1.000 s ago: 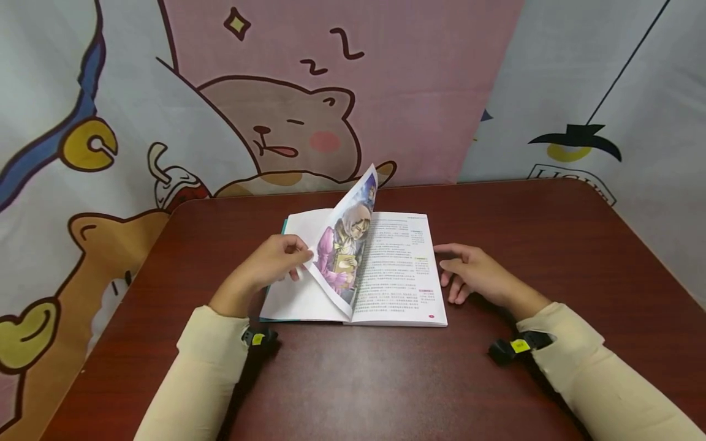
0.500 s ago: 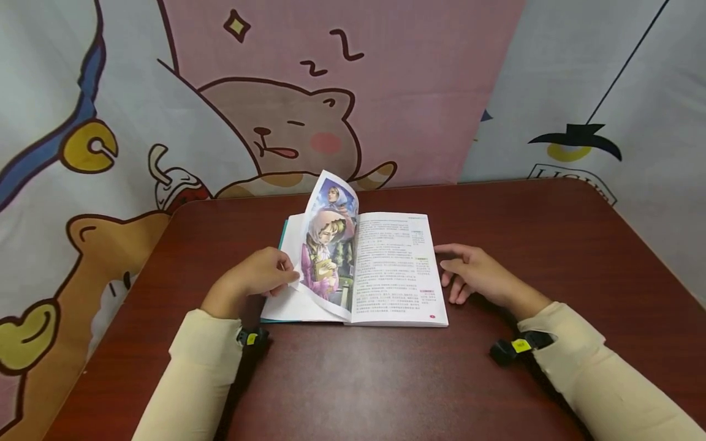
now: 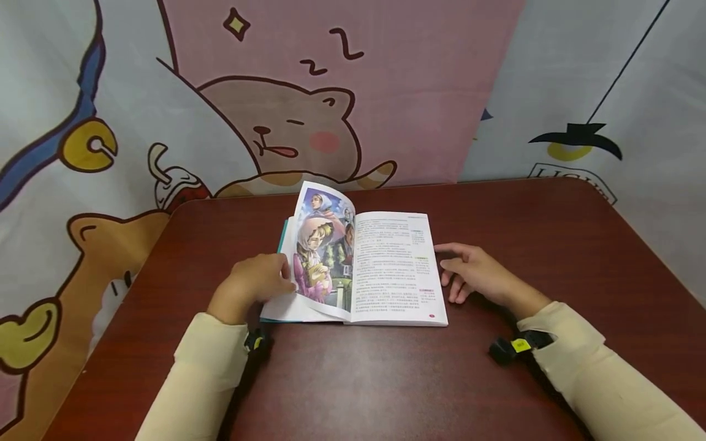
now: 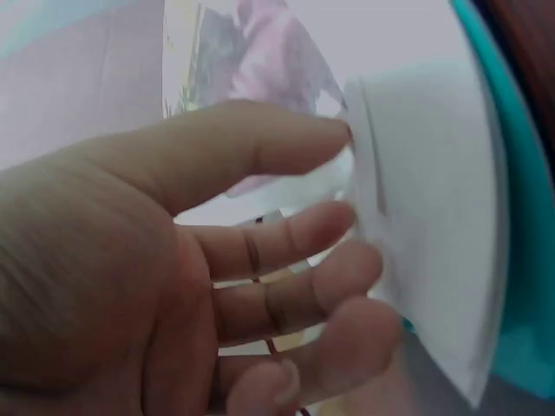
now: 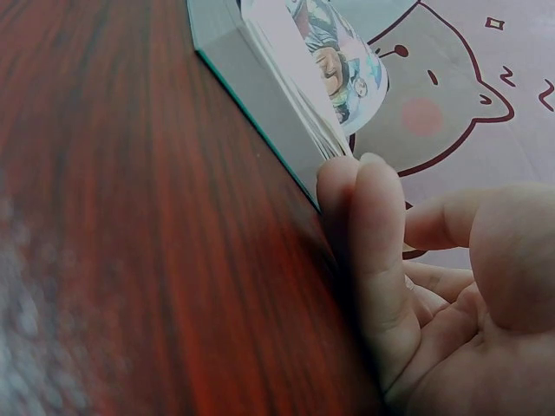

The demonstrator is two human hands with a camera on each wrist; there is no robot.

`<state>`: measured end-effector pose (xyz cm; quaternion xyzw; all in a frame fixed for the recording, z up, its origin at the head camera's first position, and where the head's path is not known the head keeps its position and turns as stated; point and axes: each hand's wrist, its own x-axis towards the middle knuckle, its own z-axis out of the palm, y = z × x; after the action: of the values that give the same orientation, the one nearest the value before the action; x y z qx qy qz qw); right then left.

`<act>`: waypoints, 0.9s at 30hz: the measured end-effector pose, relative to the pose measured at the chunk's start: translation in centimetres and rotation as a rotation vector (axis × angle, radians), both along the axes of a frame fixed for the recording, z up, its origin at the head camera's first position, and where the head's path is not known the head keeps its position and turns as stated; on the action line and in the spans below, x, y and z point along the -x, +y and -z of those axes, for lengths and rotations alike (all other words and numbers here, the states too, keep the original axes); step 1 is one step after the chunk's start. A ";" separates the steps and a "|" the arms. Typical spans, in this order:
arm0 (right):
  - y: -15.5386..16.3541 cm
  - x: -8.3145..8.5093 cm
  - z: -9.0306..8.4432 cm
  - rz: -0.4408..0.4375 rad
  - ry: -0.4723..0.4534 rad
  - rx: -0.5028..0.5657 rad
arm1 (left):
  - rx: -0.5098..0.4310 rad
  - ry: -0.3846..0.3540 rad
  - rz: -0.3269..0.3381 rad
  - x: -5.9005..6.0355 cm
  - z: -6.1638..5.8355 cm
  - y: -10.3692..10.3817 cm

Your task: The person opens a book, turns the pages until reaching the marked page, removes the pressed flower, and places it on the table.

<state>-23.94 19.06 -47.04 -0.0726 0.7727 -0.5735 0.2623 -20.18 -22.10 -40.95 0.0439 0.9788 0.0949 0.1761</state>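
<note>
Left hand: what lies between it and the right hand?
An open book, its picture page curving up, lies between the left hand and the right hand; the head view shows it.

The table point(image 3: 358, 380) is grained red-brown, the sleeves point(image 3: 201, 367) plain cream, the book cover point(image 4: 529, 286) teal.

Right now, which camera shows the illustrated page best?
The head view: the illustrated page shows nearly whole there. The left wrist view catches a blurred piece; the right wrist view, only a curved part.

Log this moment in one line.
left hand: at edge of raised illustrated page | right hand: beside book | book: open on table
</note>
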 end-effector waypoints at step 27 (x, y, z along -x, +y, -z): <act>0.0 0.0 0.1 0.003 -0.007 -0.002 | -0.015 0.250 0.110 -1.1 0.2 4.0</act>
<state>-23.92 19.02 -47.13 -0.0691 0.7725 -0.5732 0.2643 -19.05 -18.14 -41.19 0.1104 0.9885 0.0860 0.0572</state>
